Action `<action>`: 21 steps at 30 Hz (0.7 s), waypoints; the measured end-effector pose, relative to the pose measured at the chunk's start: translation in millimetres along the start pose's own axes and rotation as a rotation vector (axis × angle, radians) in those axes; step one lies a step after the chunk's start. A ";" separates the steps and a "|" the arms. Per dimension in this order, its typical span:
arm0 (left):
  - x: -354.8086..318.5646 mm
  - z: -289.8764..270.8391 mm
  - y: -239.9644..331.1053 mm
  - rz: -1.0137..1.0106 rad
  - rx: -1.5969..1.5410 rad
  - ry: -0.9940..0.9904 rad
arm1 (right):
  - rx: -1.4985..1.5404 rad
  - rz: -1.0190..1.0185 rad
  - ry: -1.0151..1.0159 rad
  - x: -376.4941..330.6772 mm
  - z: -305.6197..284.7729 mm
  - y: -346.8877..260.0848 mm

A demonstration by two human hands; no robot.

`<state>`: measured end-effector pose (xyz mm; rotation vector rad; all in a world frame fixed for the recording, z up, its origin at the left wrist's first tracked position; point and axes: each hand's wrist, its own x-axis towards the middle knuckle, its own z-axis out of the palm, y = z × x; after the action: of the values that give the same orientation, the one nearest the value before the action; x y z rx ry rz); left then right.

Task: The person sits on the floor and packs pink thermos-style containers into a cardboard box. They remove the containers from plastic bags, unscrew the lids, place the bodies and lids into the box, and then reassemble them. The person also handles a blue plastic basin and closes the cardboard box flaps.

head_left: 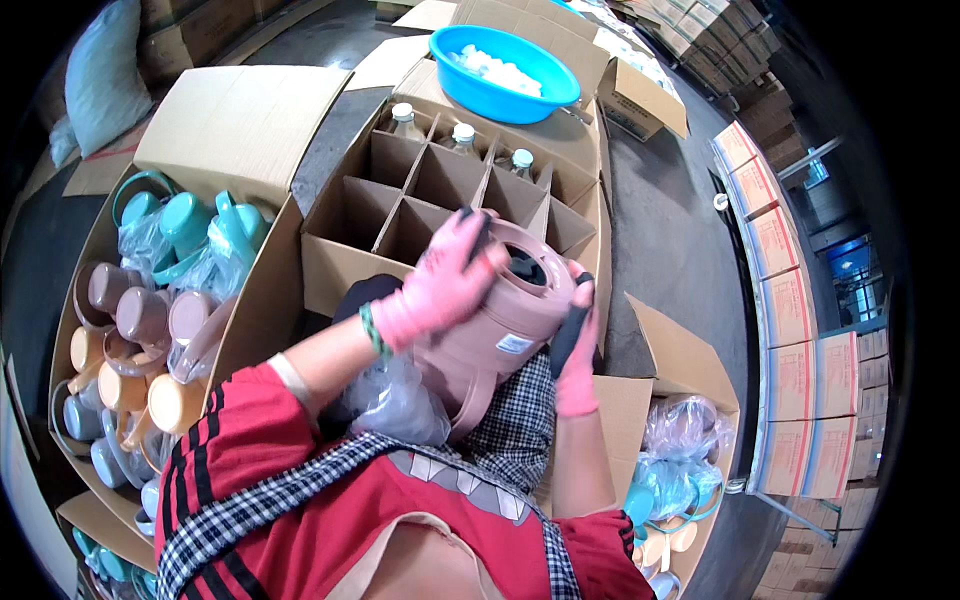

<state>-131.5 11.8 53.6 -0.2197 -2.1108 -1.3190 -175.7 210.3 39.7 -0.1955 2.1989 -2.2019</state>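
I hold a dusty-pink plastic jug [505,325] in my lap, tilted with its open mouth up and away from me. My left hand [440,285], in a pink glove, presses on the jug's top rim. My right hand [577,350], gloved in pink and black, grips the jug's right side. A clear plastic bag [395,400] hangs crumpled under the jug. Just beyond the jug stands an open cardboard box with dividers [440,190]; three capped bottles [463,136] stand in its far cells.
A box on my left [240,120] holds many bagged jugs in teal, brown, orange and grey. A blue basin [500,85] with white pieces sits on cartons behind. Another open box [690,370] with bagged teal jugs stands at my right. Stacked cartons line the far right.
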 end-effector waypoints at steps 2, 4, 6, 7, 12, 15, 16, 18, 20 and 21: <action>-3.4 -6.9 38.4 0.263 0.140 -0.175 | -0.034 0.081 0.089 8.3 -9.0 -4.8; 0.6 -6.0 29.0 0.200 0.062 0.003 | -0.083 -0.007 0.194 1.1 3.9 -7.5; 25.1 -5.9 2.1 -0.049 -0.076 0.139 | 0.236 0.085 0.084 1.0 6.8 -20.9; 23.5 -2.4 5.6 -0.231 -0.306 0.008 | 0.546 0.274 -0.024 1.6 2.2 -29.0; 4.4 -21.4 69.2 0.434 0.167 -0.232 | 0.810 -0.007 -0.195 13.2 -16.8 -47.3; 18.2 -37.5 64.6 0.570 0.269 -0.209 | 0.752 -0.246 -0.104 -11.8 11.0 -105.5; 23.8 -34.5 56.5 0.474 0.098 -0.146 | 0.417 -0.379 -0.041 -13.6 15.5 -102.3; 25.5 -27.2 55.4 -0.091 -0.259 -0.155 | -0.240 -0.754 0.062 -14.5 19.5 -83.1; 27.4 -17.1 57.3 -0.265 -0.600 -0.192 | -0.939 -1.068 0.108 -14.1 7.3 -84.6; 19.7 -12.3 61.2 -0.235 -0.601 -0.142 | -1.088 -1.154 0.124 -13.7 9.6 -82.0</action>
<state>-114.2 27.4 114.8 -0.3271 -1.8340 -2.1155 -155.2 202.6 120.5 -1.6726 3.5914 -0.7102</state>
